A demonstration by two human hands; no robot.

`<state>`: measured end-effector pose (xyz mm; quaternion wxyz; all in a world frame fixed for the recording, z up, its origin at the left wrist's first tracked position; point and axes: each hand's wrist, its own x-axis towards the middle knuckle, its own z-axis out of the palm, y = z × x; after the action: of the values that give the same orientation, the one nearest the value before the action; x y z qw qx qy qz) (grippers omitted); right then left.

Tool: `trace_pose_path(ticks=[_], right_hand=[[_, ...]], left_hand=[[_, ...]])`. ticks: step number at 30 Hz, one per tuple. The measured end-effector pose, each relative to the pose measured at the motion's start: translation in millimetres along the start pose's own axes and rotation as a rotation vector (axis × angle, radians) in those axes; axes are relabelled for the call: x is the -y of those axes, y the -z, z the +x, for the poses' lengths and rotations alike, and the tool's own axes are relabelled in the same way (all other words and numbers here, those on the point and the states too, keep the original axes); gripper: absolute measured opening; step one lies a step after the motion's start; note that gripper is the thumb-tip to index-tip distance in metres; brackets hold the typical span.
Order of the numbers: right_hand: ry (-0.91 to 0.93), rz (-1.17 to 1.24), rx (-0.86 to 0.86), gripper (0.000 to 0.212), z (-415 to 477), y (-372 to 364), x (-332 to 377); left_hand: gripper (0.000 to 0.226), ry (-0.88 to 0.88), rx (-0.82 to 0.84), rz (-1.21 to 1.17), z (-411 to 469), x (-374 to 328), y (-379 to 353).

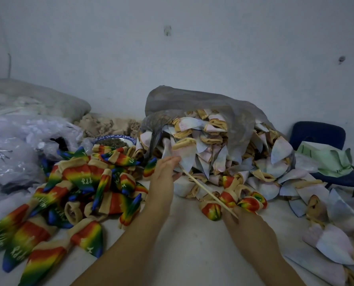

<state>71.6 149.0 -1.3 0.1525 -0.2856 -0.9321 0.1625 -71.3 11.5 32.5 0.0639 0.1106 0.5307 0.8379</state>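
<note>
Just in front of the grey bag [192,100], the left hand [163,172] pinches a pale fabric piece [185,154] near its tip; the right hand [252,230] grips a thin stick [209,193]. The cloth looks soft and light, best held at its tan cuff.

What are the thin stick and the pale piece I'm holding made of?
The stick looks like bare wood or bamboo: pale tan, matte, straight and thin. The pale piece looks like soft printed fabric, probably knit: matte, limp, with a tan cuff folded at its top. Blur leaves the weave unclear.
</note>
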Motion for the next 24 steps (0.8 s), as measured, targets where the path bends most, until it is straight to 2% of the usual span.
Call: trace_pose_path(ticks=[3,5,7,11,13,16,17,20,24], right_hand=[[-0.102,0.241,0.005,0.041,0.6,2.8,-2.0],[-0.140,0.479,-0.046,0.045,2.0,3.1,-2.8],[-0.135,0.656,-0.098,0.045,1.5,2.1,-0.6],[-0.111,1.000,-0.094,0.035,-0.1,-2.6,13.2],[-0.079,1.079,-0.092,0.033,0.9,-2.2,15.0],[-0.057,1.106,-0.104,0.026,2.2,1.4,13.3],[-0.062,1.111,-0.114,0.020,2.6,1.9,13.0],[-0.085,1.113,-0.134,0.028,4.9,0.5,10.4],[-0.124,1.216,-0.095,0.022,6.6,1.8,10.3]], left_hand=[[0.013,-0.098,-0.083,-0.060,-11.7,1.5,2.7],[0.011,-0.190,-0.098,0.026,-17.8,4.6,5.2],[0.015,-0.297,-0.004,0.222,-26.4,12.0,5.6],[0.041,-0.535,0.293,0.736,-38.9,36.5,1.9],[0.047,-0.572,0.388,0.882,-38.7,41.3,0.1],[0.050,-0.593,0.475,0.954,-38.7,43.9,-0.1],[0.050,-0.601,0.490,0.967,-39.2,44.2,-0.1],[0.049,-0.593,0.506,0.979,-41.2,43.3,-0.9],[0.047,-0.630,0.499,0.971,-42.2,40.5,-3.0]])
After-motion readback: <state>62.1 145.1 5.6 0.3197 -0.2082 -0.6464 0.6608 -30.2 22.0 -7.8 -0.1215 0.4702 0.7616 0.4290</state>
